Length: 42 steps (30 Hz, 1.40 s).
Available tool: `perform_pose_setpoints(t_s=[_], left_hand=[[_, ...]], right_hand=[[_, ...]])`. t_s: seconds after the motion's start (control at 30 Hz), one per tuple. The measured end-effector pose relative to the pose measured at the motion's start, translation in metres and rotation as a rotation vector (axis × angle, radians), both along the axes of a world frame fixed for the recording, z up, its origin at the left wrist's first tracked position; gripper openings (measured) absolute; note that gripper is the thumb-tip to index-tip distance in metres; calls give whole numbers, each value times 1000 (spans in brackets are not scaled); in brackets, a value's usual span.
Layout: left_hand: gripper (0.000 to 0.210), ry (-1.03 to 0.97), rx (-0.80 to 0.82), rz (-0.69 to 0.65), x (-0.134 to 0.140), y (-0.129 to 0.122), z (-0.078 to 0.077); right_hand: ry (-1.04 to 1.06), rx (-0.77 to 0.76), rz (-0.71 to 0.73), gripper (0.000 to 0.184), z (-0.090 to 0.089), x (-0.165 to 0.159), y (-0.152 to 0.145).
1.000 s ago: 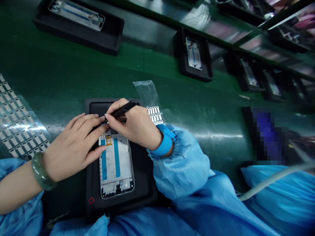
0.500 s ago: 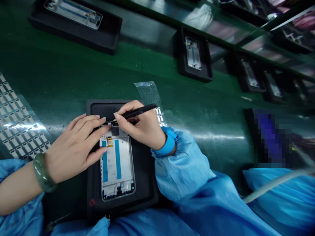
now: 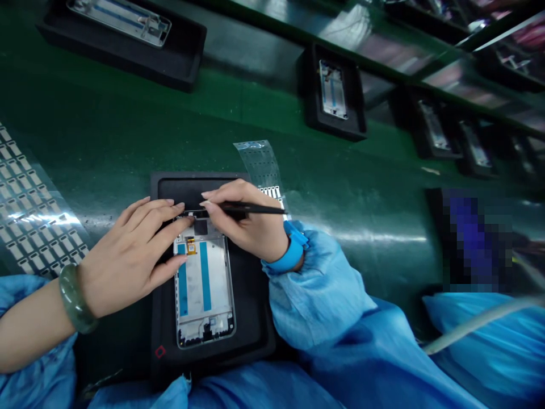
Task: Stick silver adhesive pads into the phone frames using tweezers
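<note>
A silver phone frame (image 3: 219, 284) with two blue strips and a small orange flex piece lies in a black foam tray (image 3: 251, 318). My left hand (image 3: 131, 255) rests palm down with fingers stretched out, its fingertips touching the frame's upper left edge. Black tweezers (image 3: 255, 208) are pinched in my right hand (image 3: 255, 224), over the top end of the frame. Their tips are hidden behind the fingers, so I cannot tell whether they touch anything.
A sheet of small pale stickers (image 3: 29, 210) lies at the left, and a smaller clear strip (image 3: 259, 159) sits behind my right hand. Black trays (image 3: 187, 74) with phone frames stand along the back. A person's blue sleeve (image 3: 481, 318) shows at the right.
My right hand has turned the tweezers flatter, their rear end dropping to the right. My left hand and the phone frame stay nearly in place.
</note>
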<state>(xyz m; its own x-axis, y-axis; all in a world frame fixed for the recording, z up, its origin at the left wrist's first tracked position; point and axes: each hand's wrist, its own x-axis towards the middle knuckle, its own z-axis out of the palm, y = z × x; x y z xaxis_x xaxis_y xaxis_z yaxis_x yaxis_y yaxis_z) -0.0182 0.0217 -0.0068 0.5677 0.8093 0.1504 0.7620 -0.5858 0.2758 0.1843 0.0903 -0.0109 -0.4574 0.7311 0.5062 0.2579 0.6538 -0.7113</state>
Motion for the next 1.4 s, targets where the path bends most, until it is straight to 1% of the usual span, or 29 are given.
perform_pose_setpoints(t_s=[0.1,0.23,0.3,0.43,0.5,0.6,0.67,0.8,0.97,1.13,1.2,1.27,1.4], left_hand=[[47,1,-16,-4,0,0,0],[48,-10,-14,-2,-1,0,0],[49,-9,-12,-4,0,0,-1],[49,-5,-19,-2,0,1,0],[49,-9,-21,-3,0,1,0],[48,-5,-17,-7,0,1,0],[47,-3,-14,-8,0,1,0],[47,-5,-14,-11,0,1,0],[49,-4,-10,-11,0,1,0],[50,-11,7,-12,1,1,0],[50,-11,15,-14,1,1,0],[50,-14,13,-12,1,1,0],[47,-12,-7,-1,1,1,1]], right_hand=[[21,-50,0,7,-2,2,2],[-52,-78,61,7,-2,2,2],[-69,-50,82,6,-1,2,2],[-77,55,115,6,1,0,1],[-56,69,107,6,0,0,2],[-13,6,54,6,-1,1,4],[-27,-46,35,7,-1,2,5],[-86,-84,50,5,0,2,6],[-143,-9,110,2,9,-1,7],[-341,22,221,6,27,-4,7],[-401,16,260,7,30,-5,6],[-392,25,260,7,27,-5,5],[-169,41,142,2,8,-1,3]])
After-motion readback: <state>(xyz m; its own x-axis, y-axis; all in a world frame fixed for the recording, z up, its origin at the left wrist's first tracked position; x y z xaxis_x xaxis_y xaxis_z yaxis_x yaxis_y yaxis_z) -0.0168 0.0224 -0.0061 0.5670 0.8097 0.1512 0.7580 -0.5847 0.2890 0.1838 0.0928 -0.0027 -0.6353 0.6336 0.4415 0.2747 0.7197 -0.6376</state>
